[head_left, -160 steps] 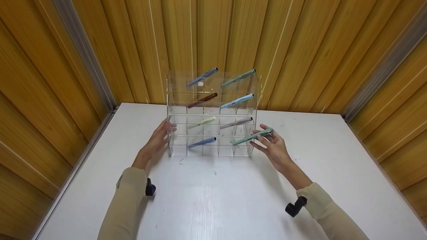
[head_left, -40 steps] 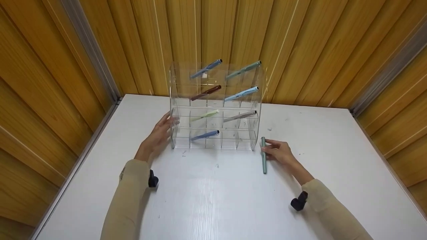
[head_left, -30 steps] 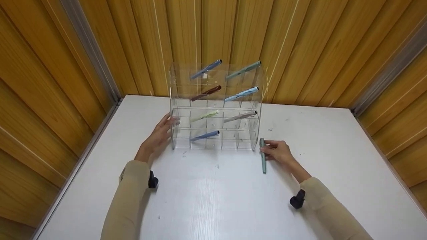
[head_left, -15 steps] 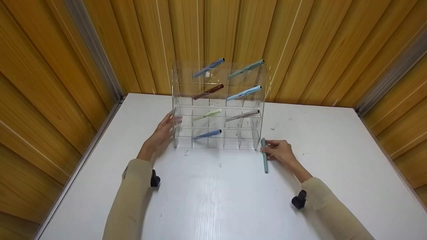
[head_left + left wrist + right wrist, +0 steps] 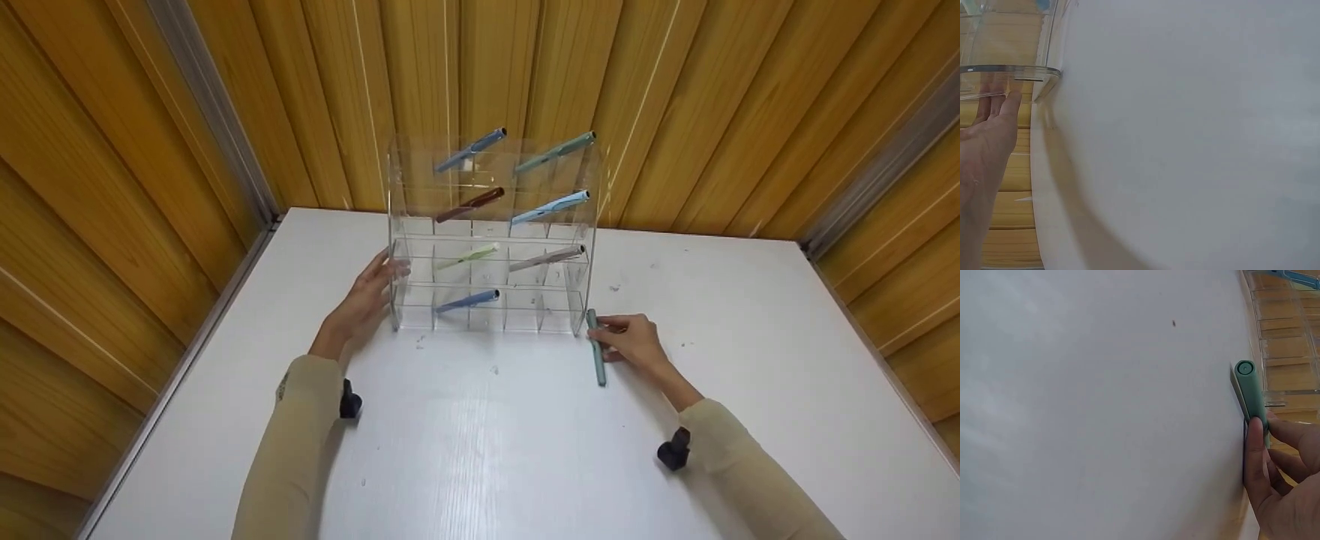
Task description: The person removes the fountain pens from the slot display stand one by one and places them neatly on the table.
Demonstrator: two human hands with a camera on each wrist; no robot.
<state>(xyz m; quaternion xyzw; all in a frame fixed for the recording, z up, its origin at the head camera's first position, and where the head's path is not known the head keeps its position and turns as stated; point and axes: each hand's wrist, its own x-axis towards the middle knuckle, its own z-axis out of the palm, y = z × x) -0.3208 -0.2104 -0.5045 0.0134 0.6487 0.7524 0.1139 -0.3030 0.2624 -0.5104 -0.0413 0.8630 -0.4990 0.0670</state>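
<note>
A clear acrylic pen rack with stepped rows stands upright on the white table. My left hand touches its left side, the fingers extended along the panel; in the left wrist view the fingertips reach the clear edge. My right hand pinches a green pen between thumb and fingers, just beside the rack's lower right corner. Its far end points toward the rack and the near end toward me. The right wrist view shows the round end of this green pen above the thumb.
Several capped pens slant in the rack: blue and green on top, dark red and light blue below, then pale green and grey, and blue at the bottom. Wood-patterned walls enclose the table.
Over five seconds ago the green pen slanted at the rack's bottom right row in my right hand; now it is out beside the rack. During the last second, it has only turned slightly.
</note>
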